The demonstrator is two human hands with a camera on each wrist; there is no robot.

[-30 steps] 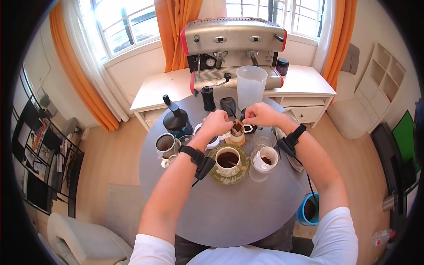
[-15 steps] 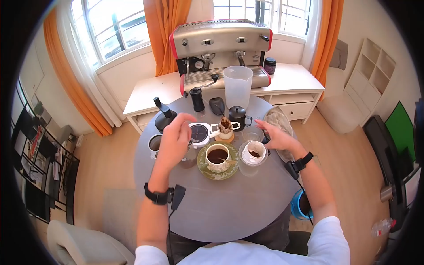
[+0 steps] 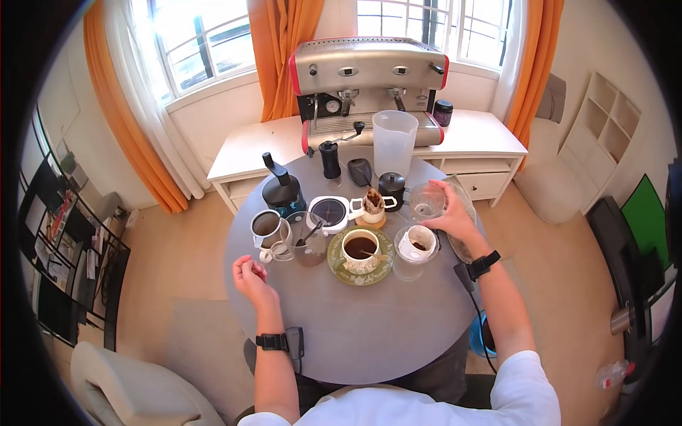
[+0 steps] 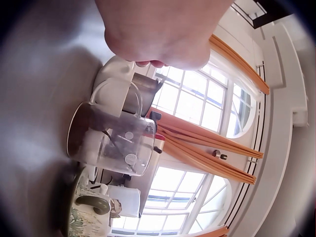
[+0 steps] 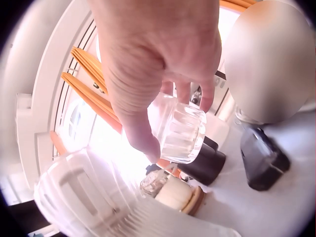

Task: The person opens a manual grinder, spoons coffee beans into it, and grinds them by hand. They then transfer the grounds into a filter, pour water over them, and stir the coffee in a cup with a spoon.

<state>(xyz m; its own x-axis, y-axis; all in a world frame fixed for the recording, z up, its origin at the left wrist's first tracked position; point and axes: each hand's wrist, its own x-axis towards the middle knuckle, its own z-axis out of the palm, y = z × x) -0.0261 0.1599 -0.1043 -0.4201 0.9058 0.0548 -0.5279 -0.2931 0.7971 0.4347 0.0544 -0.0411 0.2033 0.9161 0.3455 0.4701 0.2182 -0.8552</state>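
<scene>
My right hand grips a clear glass cup at the right side of the table. In the right wrist view the thumb and fingers sit around the glass. Just below that hand stands a white cup with dark grounds inside. My left hand, fingers loosely curled, hovers over the table's left edge with nothing in it. Nearest to it are a glass server with a dark spoon inside and a metal pitcher. A coffee cup with a spoon rests on a green saucer.
Farther back are a white scale, a drip coffee bag, a black pot, hand grinders and a tall plastic jug. An espresso machine stands behind. A folded cloth lies at the right edge.
Both hands have left the drip bag. The left hand drew back to the table's left edge; the right moved right and took hold of the glass cup.
</scene>
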